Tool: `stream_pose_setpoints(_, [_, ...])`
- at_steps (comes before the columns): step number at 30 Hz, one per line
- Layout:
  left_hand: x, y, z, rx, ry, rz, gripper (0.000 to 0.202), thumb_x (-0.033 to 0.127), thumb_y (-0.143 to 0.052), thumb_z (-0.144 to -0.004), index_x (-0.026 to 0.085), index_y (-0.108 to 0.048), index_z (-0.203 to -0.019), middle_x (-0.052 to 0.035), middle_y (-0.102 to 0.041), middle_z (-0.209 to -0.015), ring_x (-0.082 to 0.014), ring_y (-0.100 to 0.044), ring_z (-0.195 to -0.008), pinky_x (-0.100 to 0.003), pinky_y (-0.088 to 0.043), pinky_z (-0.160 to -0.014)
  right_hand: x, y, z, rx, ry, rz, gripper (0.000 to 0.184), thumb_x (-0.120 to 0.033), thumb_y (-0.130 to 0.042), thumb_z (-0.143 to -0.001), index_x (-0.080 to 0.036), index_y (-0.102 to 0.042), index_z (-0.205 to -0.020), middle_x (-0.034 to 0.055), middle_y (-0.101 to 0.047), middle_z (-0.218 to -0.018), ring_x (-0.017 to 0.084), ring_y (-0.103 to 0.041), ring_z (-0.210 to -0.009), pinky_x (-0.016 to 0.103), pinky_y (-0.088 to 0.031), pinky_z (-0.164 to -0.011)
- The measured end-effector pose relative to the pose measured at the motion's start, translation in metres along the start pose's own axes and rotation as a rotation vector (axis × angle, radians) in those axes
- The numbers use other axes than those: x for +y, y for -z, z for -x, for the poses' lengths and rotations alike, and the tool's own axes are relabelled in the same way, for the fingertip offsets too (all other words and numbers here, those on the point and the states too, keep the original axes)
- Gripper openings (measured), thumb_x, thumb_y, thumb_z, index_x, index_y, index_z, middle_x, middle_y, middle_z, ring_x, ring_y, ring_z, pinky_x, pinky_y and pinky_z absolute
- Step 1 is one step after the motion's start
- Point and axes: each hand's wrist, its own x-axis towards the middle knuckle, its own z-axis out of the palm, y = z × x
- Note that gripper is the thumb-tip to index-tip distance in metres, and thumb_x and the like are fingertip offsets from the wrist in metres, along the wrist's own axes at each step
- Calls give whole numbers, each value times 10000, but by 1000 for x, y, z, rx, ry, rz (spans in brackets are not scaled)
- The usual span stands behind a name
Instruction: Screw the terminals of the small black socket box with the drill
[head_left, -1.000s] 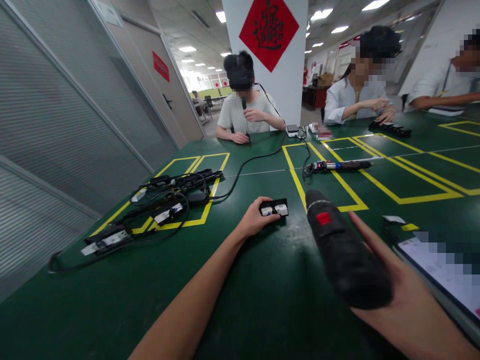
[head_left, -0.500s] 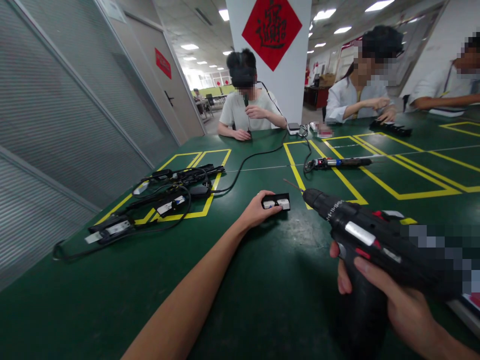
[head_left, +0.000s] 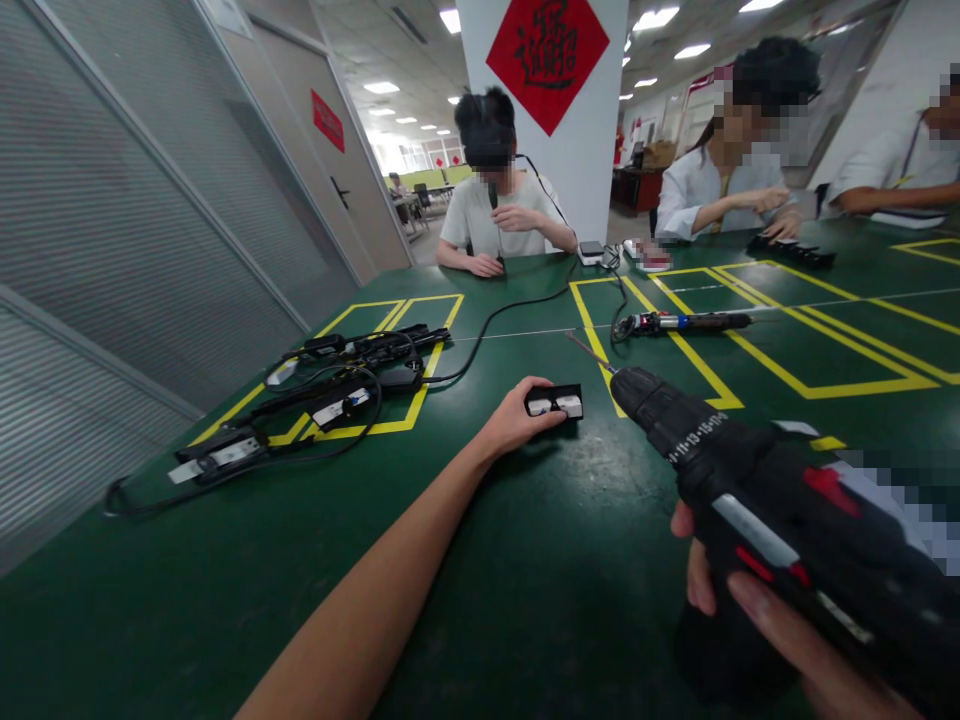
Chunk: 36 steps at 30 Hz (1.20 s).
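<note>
My left hand (head_left: 514, 420) rests on the green table (head_left: 525, 600), its fingers gripping the left end of a small black part (head_left: 556, 401) with two white inserts. My right hand (head_left: 757, 610) grips the handle of a black cordless drill (head_left: 757, 480) with red and silver trim. The drill is tilted, its thin bit (head_left: 589, 353) pointing up and away, just right of the small black part and above it. The right palm is mostly hidden by the drill body.
Black power strips with tangled cables (head_left: 330, 400) lie at the left inside yellow tape boxes. An electric screwdriver (head_left: 686, 322) lies further back. A blurred tablet (head_left: 900, 480) sits at right. Three people (head_left: 495, 215) sit across the table.
My right hand turned the drill from end-on to sideways and brought it closer to me, bit now near the small black part. My left hand stayed on the part.
</note>
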Motion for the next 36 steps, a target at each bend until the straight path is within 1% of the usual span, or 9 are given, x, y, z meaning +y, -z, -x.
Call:
stream_pose_setpoints(3, [0,2,1,90,-54,12,529,407,-681,-723,182,-510,-1171,-103,-567,-1168,-255,-548,-1076,-394,-423,-930,13,1,2,-5,70,-34,124,-346,-447,-885,-309,-565,-897,-8,-600,-550,183,-587,-492,332,-435,-484])
stream_pose_setpoints(8, [35,3,25,571,-270,37,303,392,-500,-863,167,-529,-1063,-134,-484,-1246,-268,-428,-1221,-446,-296,-1056,26,0,5,-94,24,-139,203,-371,-444,-912,-292,-500,-1091,-7,-595,-731,177,-594,-673,350,-493,-664])
stream_pose_setpoints(12, [93,-12,82,173,-303,267,415,471,-541,-820,166,-567,-1099,-148,-508,-1234,-302,-480,-1152,-454,-365,-998,6,-12,3,-180,122,-103,429,-302,-478,-898,-289,-381,-1316,61,-622,-1026,236,-596,-1005,483,-442,-945])
stream_pose_setpoints(15, [122,-24,130,-209,-73,546,637,438,-688,-723,198,-494,-1279,-134,-557,-1256,-323,-504,-1159,-462,-377,-997,-16,-30,0,-143,244,-32,842,-219,-523,-847,-201,30,-1481,153,-411,-1416,275,-397,-1300,544,-298,-1079])
stream_pose_setpoints(17, [128,-29,154,-239,123,745,562,450,-670,-738,161,-569,-1210,-142,-639,-1139,-333,-547,-1111,-462,-407,-963,-28,-45,1,-229,263,0,911,-162,-482,-849,-200,188,-1465,121,-225,-1536,229,-268,-1382,497,-267,-1115])
stream_pose_setpoints(21, [119,-28,173,163,444,1052,451,416,-618,-777,145,-621,-1137,-105,-699,-1001,-300,-613,-1012,-419,-459,-905,-42,-67,8,-409,362,220,824,-248,-506,-859,-111,-2,-1495,167,-118,-1561,285,-198,-1404,482,-296,-1106])
stream_pose_setpoints(24, [110,-14,166,373,460,1061,348,272,-617,-772,159,-632,-1101,-51,-696,-978,-229,-630,-960,-339,-477,-884,-45,-73,-1,-365,595,345,679,-287,-487,-888,-81,-194,-1465,202,-410,-1435,308,-452,-1252,486,-424,-1009])
stream_pose_setpoints(29, [105,23,144,294,251,1161,353,209,-522,-800,178,-577,-1147,2,-582,-713,-174,-601,-688,-415,-508,-806,-3,-68,-67,180,893,295,435,-137,-487,-863,-205,-418,-1288,89,-605,-1156,201,-572,-1055,380,-488,-914])
stream_pose_setpoints(36, [99,58,145,209,157,1081,391,230,-438,-848,135,-523,-1218,17,-442,-599,-136,-478,-534,-320,-457,-608,85,-70,-142,103,732,430,467,-239,-601,-805,-125,-509,-1248,186,-497,-1308,319,-450,-1224,530,-370,-1027])
